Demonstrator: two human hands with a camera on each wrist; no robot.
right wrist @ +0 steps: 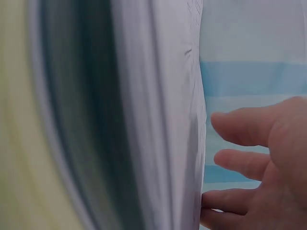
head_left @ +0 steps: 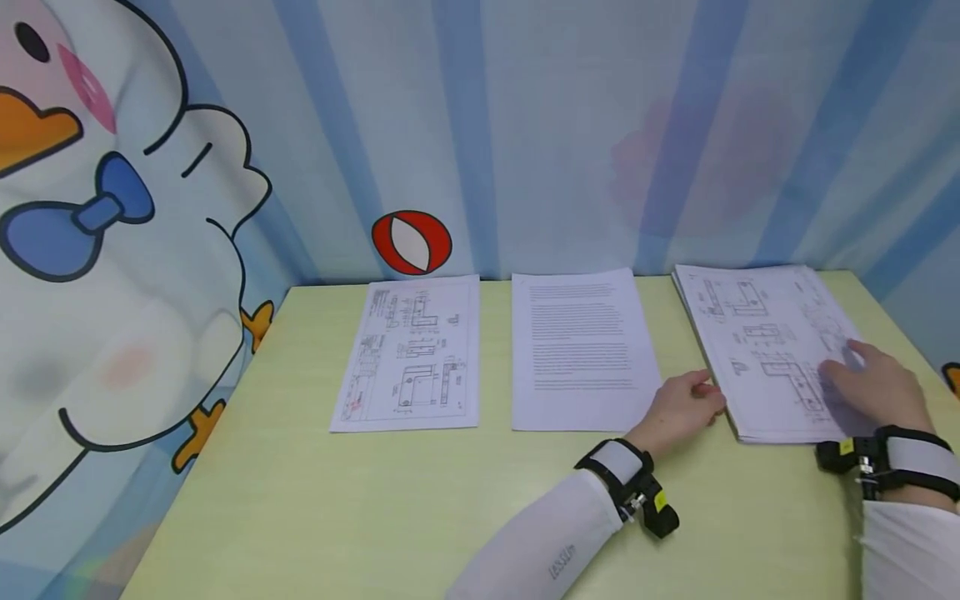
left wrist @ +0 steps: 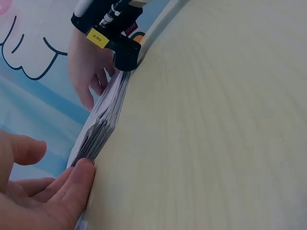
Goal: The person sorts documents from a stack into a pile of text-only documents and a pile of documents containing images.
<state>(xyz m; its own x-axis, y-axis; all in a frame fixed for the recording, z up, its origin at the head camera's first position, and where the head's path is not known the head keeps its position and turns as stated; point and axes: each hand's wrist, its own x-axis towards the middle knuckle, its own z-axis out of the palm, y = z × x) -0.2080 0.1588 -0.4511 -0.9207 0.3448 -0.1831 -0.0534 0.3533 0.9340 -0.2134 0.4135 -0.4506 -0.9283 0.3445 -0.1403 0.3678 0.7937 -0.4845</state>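
Observation:
A thick stack of printed sheets (head_left: 750,379), topped by a page of technical drawings, lies at the right of the table. My left hand (head_left: 678,412) is at its left side, and in the left wrist view the extended fingertips (left wrist: 82,175) touch the layered paper edges (left wrist: 103,124) while the thumb stands apart. Over the right part of the top page is my right hand (head_left: 885,387), its thumb and fingers spread. Seen from the right wrist, the lower fingers (right wrist: 232,200) meet the page surface, with thumb and forefinger raised off it.
A text page (head_left: 577,350) lies in the middle of the pale yellow table (head_left: 360,508), and a drawing sheet (head_left: 420,358) to its left. A printed curtain (head_left: 555,133) with a cartoon duck (head_left: 127,350) rises behind and at the left.

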